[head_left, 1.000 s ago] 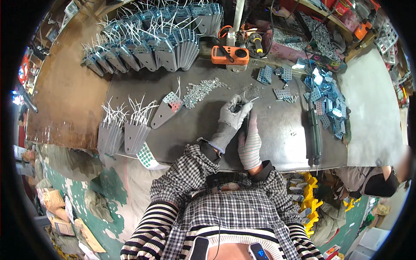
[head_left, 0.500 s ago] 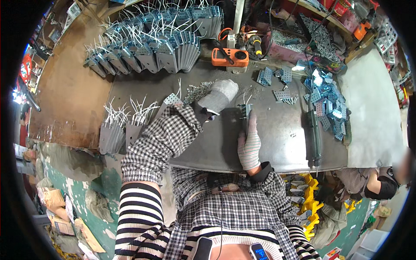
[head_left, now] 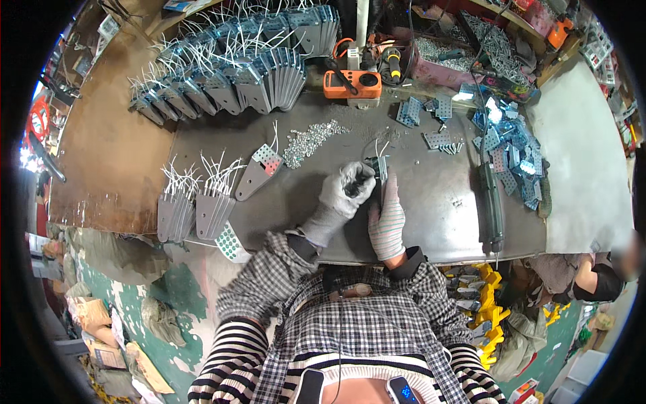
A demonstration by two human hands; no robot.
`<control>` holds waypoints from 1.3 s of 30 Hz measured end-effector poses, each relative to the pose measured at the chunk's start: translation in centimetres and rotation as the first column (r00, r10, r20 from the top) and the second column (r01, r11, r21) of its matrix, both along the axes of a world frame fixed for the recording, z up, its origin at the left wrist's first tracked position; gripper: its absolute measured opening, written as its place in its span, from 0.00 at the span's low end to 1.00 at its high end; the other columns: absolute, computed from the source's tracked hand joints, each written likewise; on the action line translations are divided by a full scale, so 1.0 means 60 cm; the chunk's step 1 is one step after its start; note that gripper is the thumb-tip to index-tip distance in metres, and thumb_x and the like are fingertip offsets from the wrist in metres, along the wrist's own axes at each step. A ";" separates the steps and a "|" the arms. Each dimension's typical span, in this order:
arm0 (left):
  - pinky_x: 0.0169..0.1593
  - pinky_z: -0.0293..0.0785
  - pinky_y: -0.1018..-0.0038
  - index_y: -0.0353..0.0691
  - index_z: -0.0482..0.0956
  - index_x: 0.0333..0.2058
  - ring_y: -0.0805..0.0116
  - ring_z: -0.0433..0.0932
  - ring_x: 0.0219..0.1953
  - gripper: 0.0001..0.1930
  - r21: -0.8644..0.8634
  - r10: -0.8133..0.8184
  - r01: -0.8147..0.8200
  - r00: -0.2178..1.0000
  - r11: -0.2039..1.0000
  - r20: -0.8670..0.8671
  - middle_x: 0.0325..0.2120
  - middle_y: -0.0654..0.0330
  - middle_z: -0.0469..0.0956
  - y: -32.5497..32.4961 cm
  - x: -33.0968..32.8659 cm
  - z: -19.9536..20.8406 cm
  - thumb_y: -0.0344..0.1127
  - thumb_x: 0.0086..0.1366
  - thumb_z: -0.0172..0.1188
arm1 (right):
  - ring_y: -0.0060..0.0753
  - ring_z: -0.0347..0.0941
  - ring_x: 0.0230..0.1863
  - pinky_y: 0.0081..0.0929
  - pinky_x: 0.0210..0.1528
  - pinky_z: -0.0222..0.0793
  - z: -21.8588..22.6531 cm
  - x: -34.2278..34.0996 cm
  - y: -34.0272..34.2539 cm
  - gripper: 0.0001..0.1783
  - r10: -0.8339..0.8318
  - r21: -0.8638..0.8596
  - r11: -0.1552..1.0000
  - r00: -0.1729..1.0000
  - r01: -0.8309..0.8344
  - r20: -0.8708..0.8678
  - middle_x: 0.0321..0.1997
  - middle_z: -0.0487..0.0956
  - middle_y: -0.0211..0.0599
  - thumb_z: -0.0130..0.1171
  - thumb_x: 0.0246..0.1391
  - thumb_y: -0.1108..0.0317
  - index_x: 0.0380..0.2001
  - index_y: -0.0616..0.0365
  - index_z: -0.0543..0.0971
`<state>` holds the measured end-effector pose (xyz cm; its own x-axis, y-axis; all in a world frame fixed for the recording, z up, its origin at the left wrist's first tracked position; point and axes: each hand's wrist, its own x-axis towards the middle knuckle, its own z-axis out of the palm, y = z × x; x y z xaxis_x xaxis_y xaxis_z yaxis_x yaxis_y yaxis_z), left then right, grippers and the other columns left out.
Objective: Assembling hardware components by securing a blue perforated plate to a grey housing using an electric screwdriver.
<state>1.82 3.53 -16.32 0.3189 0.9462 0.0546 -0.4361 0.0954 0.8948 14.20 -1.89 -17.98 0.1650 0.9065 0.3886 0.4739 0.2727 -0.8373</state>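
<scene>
My right hand [head_left: 388, 225], in a striped glove, steadies a metal bracket [head_left: 381, 167] standing on edge on the table, with two white wires sticking up from its far end. Close against the bracket's left side is my left hand [head_left: 346, 192] in a grey glove with dark fingertips. Its fingers are curled together, and whatever they pinch is too small or hidden to see. Beyond it lies a pile of small shiny nuts [head_left: 309, 141]. A flat grey bracket with a perforated end [head_left: 260, 172] and white wires rests left of that pile.
Wired brackets stand in two bundles [head_left: 214, 212] at the left and in long rows [head_left: 249, 84] at the back. An orange power strip [head_left: 352, 84] sits behind the nuts. On the right are a corded screwdriver [head_left: 490, 209] and a heap of blue-filmed perforated plates [head_left: 511, 158].
My left hand has come back from the nut pile toward me and now meets the bracket. The pile and the flat bracket are uncovered. My right hand has stayed in place.
</scene>
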 end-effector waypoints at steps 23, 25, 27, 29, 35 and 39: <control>0.49 0.74 0.76 0.33 0.79 0.43 0.68 0.77 0.44 0.12 0.680 0.568 -0.159 0.700 0.715 -0.434 0.42 0.57 0.76 -0.019 0.030 0.000 0.19 0.61 0.58 | 0.62 0.66 0.58 0.54 0.65 0.55 0.047 0.114 -0.018 0.31 -0.010 -0.174 0.981 0.918 0.086 0.397 0.52 0.73 0.53 0.62 0.53 0.61 0.59 0.60 0.68; 0.49 0.74 0.78 0.32 0.79 0.44 0.70 0.77 0.44 0.13 0.680 0.557 -0.155 0.713 0.717 -0.426 0.42 0.57 0.75 -0.019 0.028 0.002 0.17 0.61 0.57 | 0.57 0.66 0.57 0.51 0.60 0.61 0.068 0.219 -0.027 0.29 -0.420 0.140 0.887 0.641 0.441 0.642 0.53 0.72 0.52 0.67 0.48 0.60 0.52 0.58 0.72; 0.49 0.74 0.78 0.32 0.79 0.43 0.70 0.77 0.44 0.12 0.677 0.554 -0.146 0.708 0.721 -0.437 0.42 0.57 0.75 -0.019 0.027 0.002 0.17 0.61 0.57 | 0.53 0.71 0.48 0.46 0.49 0.68 0.093 0.324 -0.034 0.34 -0.503 0.158 0.679 0.297 0.717 0.812 0.47 0.75 0.50 0.70 0.42 0.59 0.54 0.56 0.72; 0.49 0.74 0.78 0.32 0.79 0.43 0.69 0.77 0.44 0.12 0.677 0.544 -0.130 0.712 0.724 -0.445 0.42 0.57 0.75 -0.015 0.034 0.004 0.16 0.61 0.57 | 0.55 0.75 0.41 0.45 0.45 0.71 0.059 0.419 -0.066 0.35 -0.342 -0.202 0.730 0.605 0.653 0.719 0.41 0.77 0.52 0.71 0.43 0.57 0.54 0.59 0.72; 0.49 0.74 0.79 0.31 0.78 0.43 0.70 0.77 0.45 0.12 0.689 0.555 -0.122 0.698 0.715 -0.453 0.42 0.57 0.75 -0.013 0.034 -0.009 0.15 0.60 0.57 | 0.23 0.73 0.35 0.22 0.40 0.72 0.136 0.356 -0.057 0.30 -0.328 -0.305 0.927 0.862 0.216 -0.386 0.34 0.77 0.34 0.64 0.55 0.60 0.56 0.66 0.71; 0.50 0.75 0.78 0.30 0.76 0.44 0.70 0.77 0.44 0.13 0.710 0.573 -0.132 0.699 0.692 -0.429 0.42 0.57 0.76 -0.013 0.031 -0.017 0.16 0.60 0.58 | 0.33 0.73 0.46 0.32 0.49 0.73 0.145 0.258 -0.026 0.38 0.022 -0.026 0.994 0.439 -0.103 -0.898 0.45 0.74 0.36 0.65 0.53 0.50 0.60 0.61 0.65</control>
<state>3.68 2.76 -17.34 0.1362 0.8135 0.5654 0.3121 -0.5769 0.7549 29.69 -3.48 -9.28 0.3261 0.9453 -0.0006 -0.5669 0.1950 -0.8003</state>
